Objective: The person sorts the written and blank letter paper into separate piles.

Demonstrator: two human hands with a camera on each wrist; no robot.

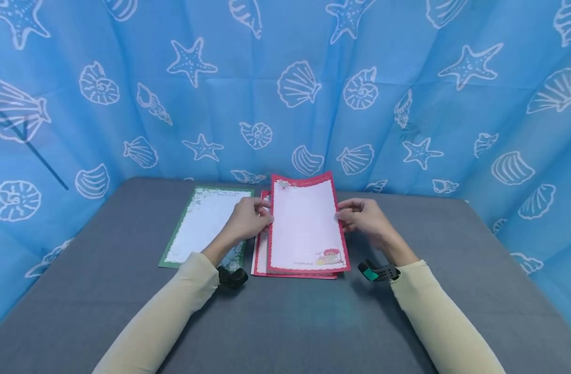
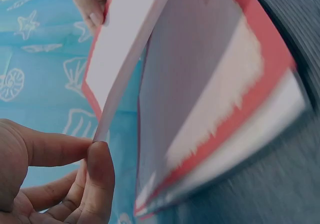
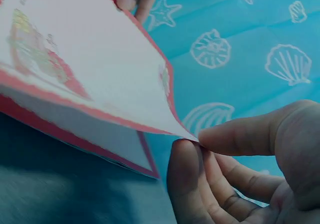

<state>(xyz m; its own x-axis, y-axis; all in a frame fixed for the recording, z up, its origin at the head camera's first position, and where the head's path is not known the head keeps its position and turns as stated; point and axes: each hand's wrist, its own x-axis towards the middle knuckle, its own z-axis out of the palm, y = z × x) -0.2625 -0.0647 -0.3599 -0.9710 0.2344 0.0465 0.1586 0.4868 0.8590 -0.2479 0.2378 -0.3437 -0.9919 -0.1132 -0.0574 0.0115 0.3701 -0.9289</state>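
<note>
A red-bordered sheet of paper [image 1: 306, 223] with a small picture in its lower right corner is held up by both hands. My left hand [image 1: 249, 218] pinches its left edge between thumb and fingers; in the left wrist view the left hand [image 2: 55, 171] grips that edge close up. On the opposite edge, my right hand [image 1: 367, 221] pinches the paper, and the right wrist view shows the right hand [image 3: 240, 164] with thumb and fingertip meeting on it. Below the raised sheet lies a stack of red-bordered paper [image 1: 262, 254], mostly covered by it.
A green-bordered sheet [image 1: 201, 223] lies on the grey table [image 1: 294, 327] to the left, partly behind my left hand. Blue cloth [image 1: 266, 104] printed with shells and starfish hangs behind the table. Each wrist wears a dark strap.
</note>
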